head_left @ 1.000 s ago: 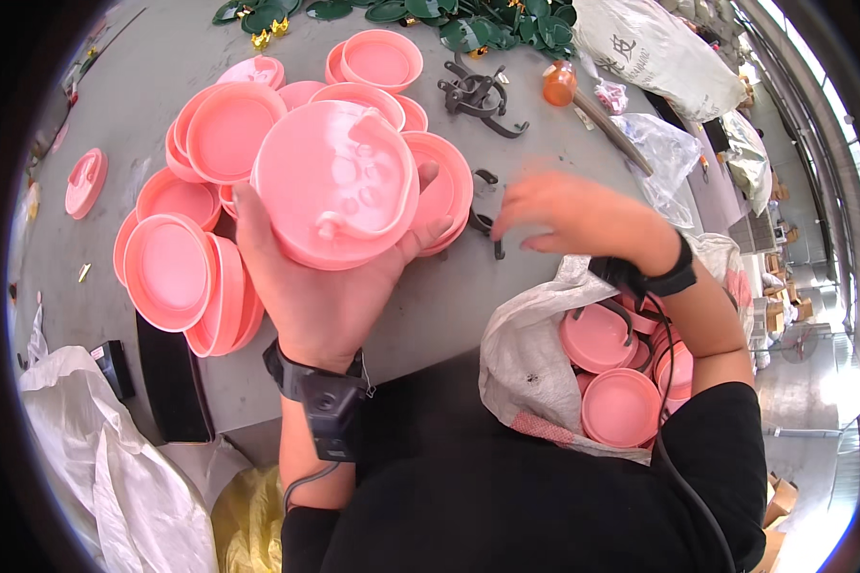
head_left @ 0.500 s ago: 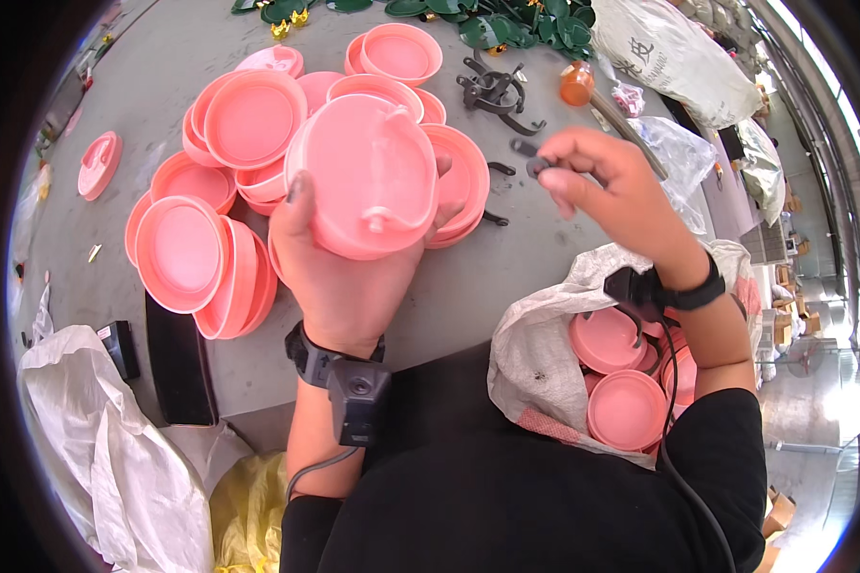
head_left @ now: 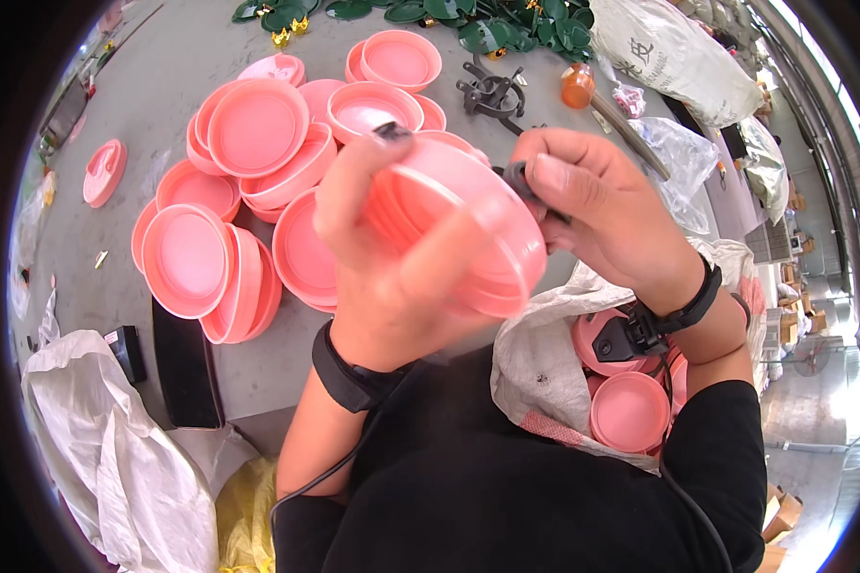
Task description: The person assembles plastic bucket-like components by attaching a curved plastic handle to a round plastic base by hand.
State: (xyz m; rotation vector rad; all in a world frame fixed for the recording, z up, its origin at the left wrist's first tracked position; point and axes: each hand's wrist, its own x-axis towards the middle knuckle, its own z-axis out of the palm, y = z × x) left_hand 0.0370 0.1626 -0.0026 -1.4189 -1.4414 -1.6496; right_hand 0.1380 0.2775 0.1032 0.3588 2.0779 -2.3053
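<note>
My left hand [head_left: 377,286] is wrapped around a round pink plastic lid [head_left: 497,253], tilted so its hollow inside faces left. Pinched in my right hand [head_left: 616,215] is a small black plastic part [head_left: 520,180], held against the lid's outer right side. The fingers hide most of that part, so I cannot tell whether it is fitted on. Behind and left of my hands lies a heap of similar round pink pieces [head_left: 258,129], several stacked or leaning on each other. Curved black plastic parts [head_left: 492,94] lie loose beyond my right hand.
An open white woven sack [head_left: 540,363] with pink pieces [head_left: 629,411] stands by my right arm. Dark green parts [head_left: 487,33] lie at the back, near an orange bottle [head_left: 577,86]. A lone pink piece [head_left: 105,174] and a dark phone-like slab [head_left: 186,368] are at left.
My left hand has turned the lid from face-up to tilted, shifting it rightward. My right hand has brought the black part down against its side.
</note>
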